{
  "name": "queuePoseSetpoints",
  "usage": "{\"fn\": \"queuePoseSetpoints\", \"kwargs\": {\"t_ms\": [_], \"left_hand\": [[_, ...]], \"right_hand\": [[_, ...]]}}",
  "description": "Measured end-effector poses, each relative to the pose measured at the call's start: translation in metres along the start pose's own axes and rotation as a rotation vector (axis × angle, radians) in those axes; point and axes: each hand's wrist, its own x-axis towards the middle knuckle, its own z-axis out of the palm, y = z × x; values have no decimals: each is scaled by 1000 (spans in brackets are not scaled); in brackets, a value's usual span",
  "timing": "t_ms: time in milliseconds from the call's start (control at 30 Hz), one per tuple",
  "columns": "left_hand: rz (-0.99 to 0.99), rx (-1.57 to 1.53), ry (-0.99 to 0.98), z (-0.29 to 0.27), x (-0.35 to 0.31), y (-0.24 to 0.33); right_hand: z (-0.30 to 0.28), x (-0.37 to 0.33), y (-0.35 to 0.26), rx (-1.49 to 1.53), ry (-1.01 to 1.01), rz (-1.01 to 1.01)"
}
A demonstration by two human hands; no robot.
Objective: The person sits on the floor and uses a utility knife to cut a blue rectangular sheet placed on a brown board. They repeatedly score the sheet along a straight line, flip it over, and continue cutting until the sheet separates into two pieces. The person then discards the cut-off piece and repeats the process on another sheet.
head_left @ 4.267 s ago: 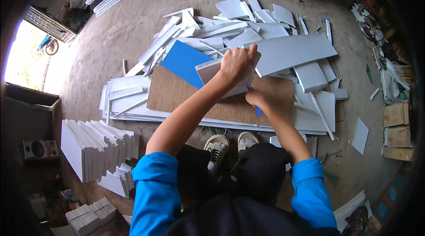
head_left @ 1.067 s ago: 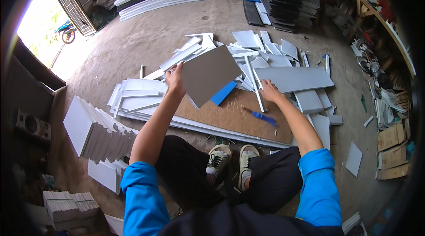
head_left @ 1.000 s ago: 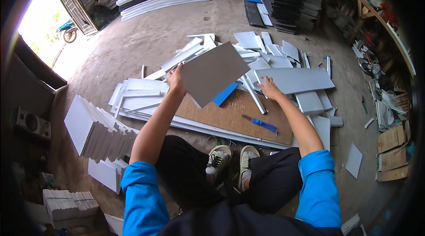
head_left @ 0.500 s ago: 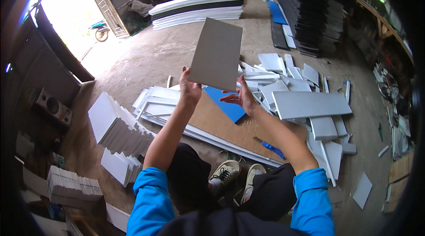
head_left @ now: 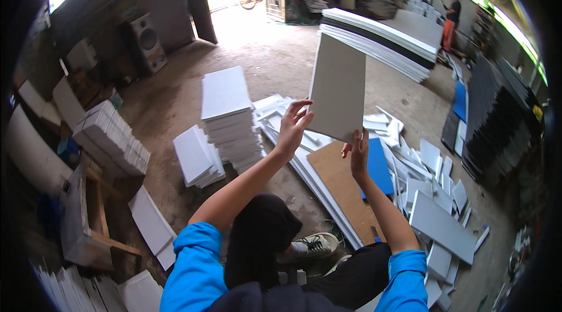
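A flat rectangular board (head_left: 338, 86), white with its near face in shade, is held up in front of me at a tilt. My left hand (head_left: 291, 130) is at its left edge, fingertips touching that edge. My right hand (head_left: 359, 157) grips the lower right corner, fingers partly hidden behind the board. Beneath my hands lies a brown sheet (head_left: 339, 174) on a stack of long white sheets, with a blue piece (head_left: 379, 168) on it. The cutter knife (head_left: 375, 233) lies near my right knee, mostly hidden.
A tall pile of white boards (head_left: 226, 95) stands left of my hands, beside a lower pile (head_left: 196, 157). White offcuts (head_left: 436, 189) spread to the right. Black sheets (head_left: 497, 118) are stacked at far right. A person (head_left: 451, 19) stands at the back.
My view has turned left, bringing the piles and speaker further into the picture. The board stays held up, now more upright. My left fingers have shifted along its left edge.
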Motion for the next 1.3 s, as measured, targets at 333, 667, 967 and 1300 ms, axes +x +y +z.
{"fn": "queuePoseSetpoints", "kwargs": {"t_ms": [333,667,967,1300], "left_hand": [[245,624,334,-189,-39,57],[-5,892,360,-267,7,19],[261,1041,238,-189,12,44],[321,737,-380,-2,39,-41]], "right_hand": [[193,22,-18,-451,-352,-292],[269,77,27,-885,-354,-39],[238,61,-13,-858,-500,-297],[-59,41,-47,-932,-247,-142]]}}
